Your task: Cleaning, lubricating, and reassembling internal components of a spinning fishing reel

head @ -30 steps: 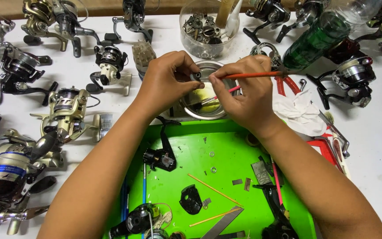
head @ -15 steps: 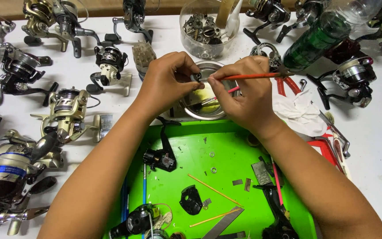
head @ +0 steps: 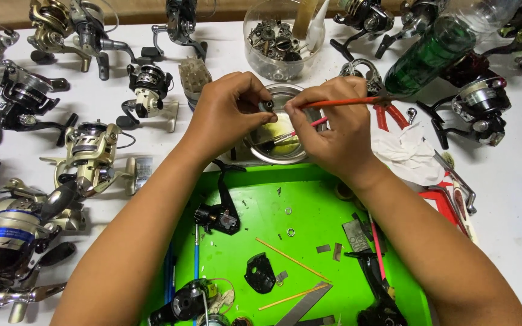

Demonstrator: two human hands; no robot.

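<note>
Bench left edge: about seven fishing reels (head: 92,154), crowded, exact count unclear. Left hand (head: 228,111) pinches one small dark reel part (head: 268,106) between thumb and fingertips, over the one round metal bowl (head: 276,130) at bench centre. Right hand (head: 333,130) closed on one red-handled brush (head: 348,101), tip at the part. Green tray (head: 309,199) at near edge. One clear plastic tub (head: 280,37) at far edge. One green bottle (head: 433,51) far right.

A white table (head: 515,199) under even light, with a brown strip (head: 122,12) behind it.
</note>
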